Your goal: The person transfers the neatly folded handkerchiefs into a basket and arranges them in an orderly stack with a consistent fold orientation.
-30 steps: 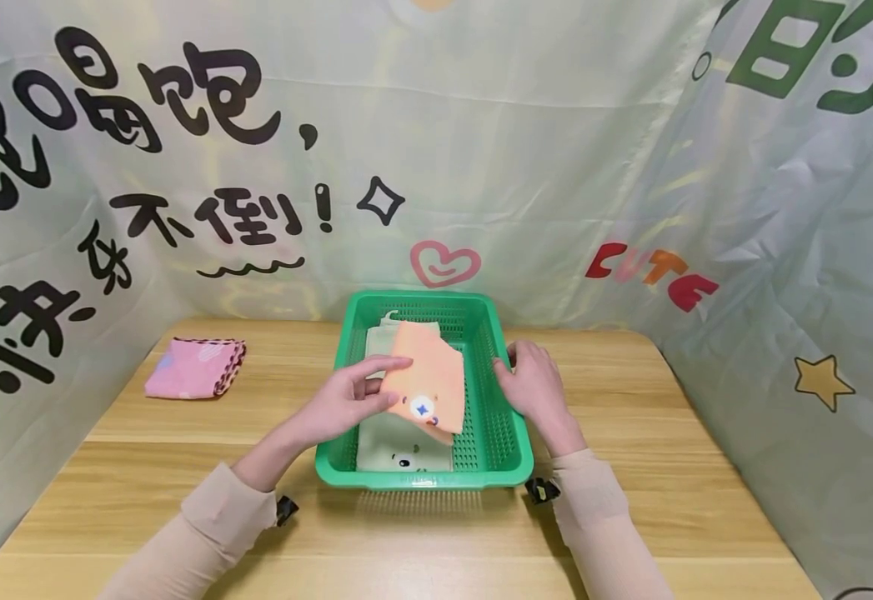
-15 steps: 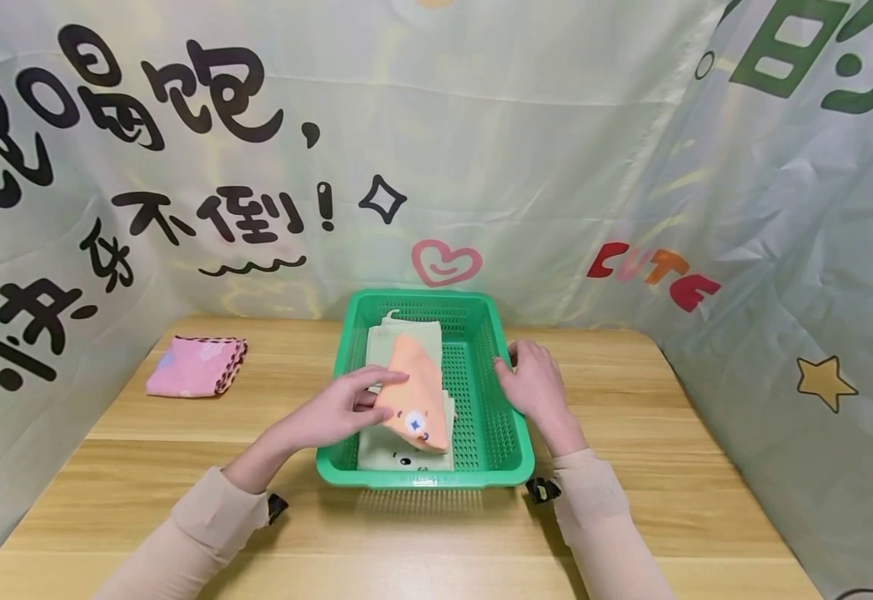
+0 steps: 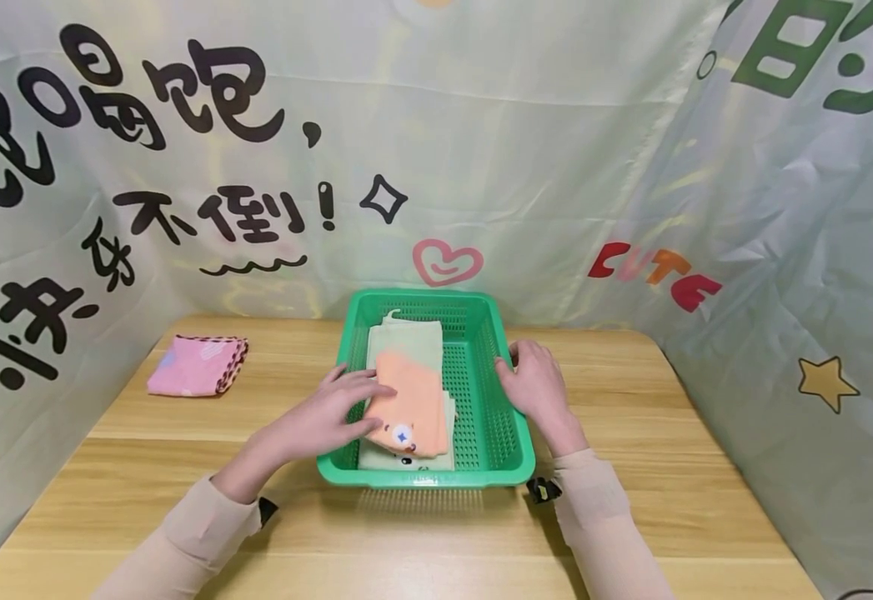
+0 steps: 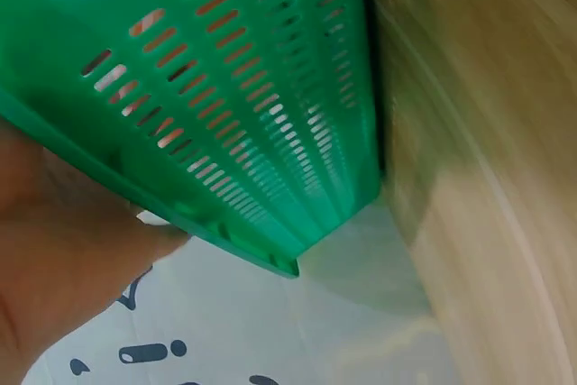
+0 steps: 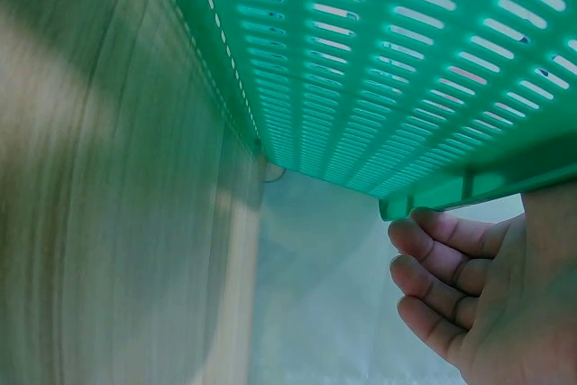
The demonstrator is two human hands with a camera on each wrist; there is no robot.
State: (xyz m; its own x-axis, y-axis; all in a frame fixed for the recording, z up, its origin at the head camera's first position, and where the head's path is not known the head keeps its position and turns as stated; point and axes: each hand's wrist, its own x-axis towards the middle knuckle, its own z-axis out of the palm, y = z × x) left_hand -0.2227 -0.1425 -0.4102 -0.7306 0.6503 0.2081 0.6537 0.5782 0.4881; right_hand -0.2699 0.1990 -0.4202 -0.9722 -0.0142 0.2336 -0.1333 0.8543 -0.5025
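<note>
A green plastic basket (image 3: 514, 433) with slotted walls stands on the wooden table. In it, an orange folded towel (image 3: 417, 396) with a printed button eye lies over pale green folded towels (image 3: 417, 335) on the left side. My left hand (image 3: 323, 417) reaches across the left rim, its fingers loosely spread at the orange towel's left edge. On the right rim, my right hand (image 3: 534, 379) grips the basket, thumb over the rim and fingers outside. The right wrist view shows the fingers of the right hand (image 5: 478, 286) curled below the rim; the left wrist view shows the basket wall (image 4: 243, 87).
A pink folded cloth (image 3: 196, 365) with a dark checked edge lies on the table (image 3: 436, 550) at the left. A printed fabric backdrop (image 3: 526, 167) rises behind the table and along both sides.
The orange towel has come down and left onto the pale green towels and now lies flat. My left hand has moved left and loosened its fingers. The right hand has stayed put.
</note>
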